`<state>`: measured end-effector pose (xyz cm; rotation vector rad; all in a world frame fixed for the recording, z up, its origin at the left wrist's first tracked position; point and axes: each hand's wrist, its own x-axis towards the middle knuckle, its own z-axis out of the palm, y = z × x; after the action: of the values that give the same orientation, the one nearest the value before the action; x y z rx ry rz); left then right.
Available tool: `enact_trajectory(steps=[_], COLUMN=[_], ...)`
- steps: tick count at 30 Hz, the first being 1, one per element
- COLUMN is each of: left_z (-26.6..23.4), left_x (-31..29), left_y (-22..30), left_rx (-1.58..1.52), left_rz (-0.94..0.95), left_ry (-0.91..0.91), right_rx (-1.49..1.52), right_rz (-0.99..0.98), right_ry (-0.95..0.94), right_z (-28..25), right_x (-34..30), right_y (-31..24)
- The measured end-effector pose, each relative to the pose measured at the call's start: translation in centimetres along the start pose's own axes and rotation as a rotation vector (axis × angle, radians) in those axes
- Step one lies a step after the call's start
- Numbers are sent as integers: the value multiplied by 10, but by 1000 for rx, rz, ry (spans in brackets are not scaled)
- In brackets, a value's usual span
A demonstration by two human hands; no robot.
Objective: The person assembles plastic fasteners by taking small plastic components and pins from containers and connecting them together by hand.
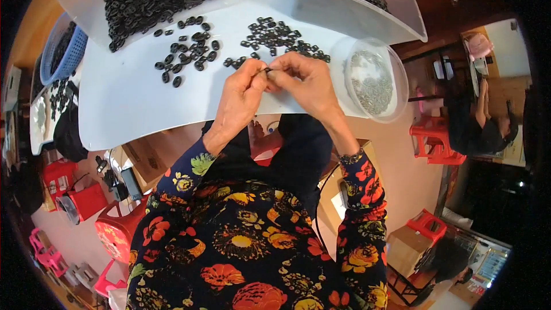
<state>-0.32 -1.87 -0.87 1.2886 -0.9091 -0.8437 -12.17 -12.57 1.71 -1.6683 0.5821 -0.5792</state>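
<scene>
My left hand (pixel 243 89) and my right hand (pixel 310 85) meet above the front edge of the white table (pixel 126 95). Both are closed, fingertips pinching a tiny black piece (pixel 267 71) that the fingers mostly cover. Just beyond them lies a scattered pile of small black plastic parts (pixel 270 34). Farther left is a loose group of larger oval black parts (pixel 183 53). To the right of my right hand, a round clear tub (pixel 400 93) holds many small silvery metal pieces (pixel 373 89).
Two translucent bins full of black parts stand at the back, one left (pixel 227 1) and one right (pixel 402 17). A blue basket (pixel 74 51) is at the far left. Red stools (pixel 433 138) and cardboard boxes stand around on the floor. Another person (pixel 482 129) sits at the right.
</scene>
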Motion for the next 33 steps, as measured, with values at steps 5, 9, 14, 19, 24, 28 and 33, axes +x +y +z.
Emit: enact_trajectory(steps=[5, 9, 14, 19, 24, 28, 33], left_z=[3, 8, 4, 7, 7, 9, 9], left_x=[-5, -7, -2, -3, -3, -4, -5], left_y=[4, 0, -1, 3, 3, 4, 3], left_rx=[174, -36, -44, -26, 25, 37, 24], left_rz=[41, -58, -96, -109, -87, -110, -91], left_ry=[-31, -20, -54, -82, -96, -87, -91], right_rx=[-258, -263, -473, -883, -1054, -1102, -1210], right_rz=[-155, -152, -286, -197, -146, -239, -235], right_ry=[71, 116, 287, 381, 138, -3, -61], right_z=[7, 7, -33, -141, -186, -192, -188], right_x=[-8, -18, -20, -22, -27, -25, -20], right_y=[-3, -3, -19, -2, 7, 13, 13])
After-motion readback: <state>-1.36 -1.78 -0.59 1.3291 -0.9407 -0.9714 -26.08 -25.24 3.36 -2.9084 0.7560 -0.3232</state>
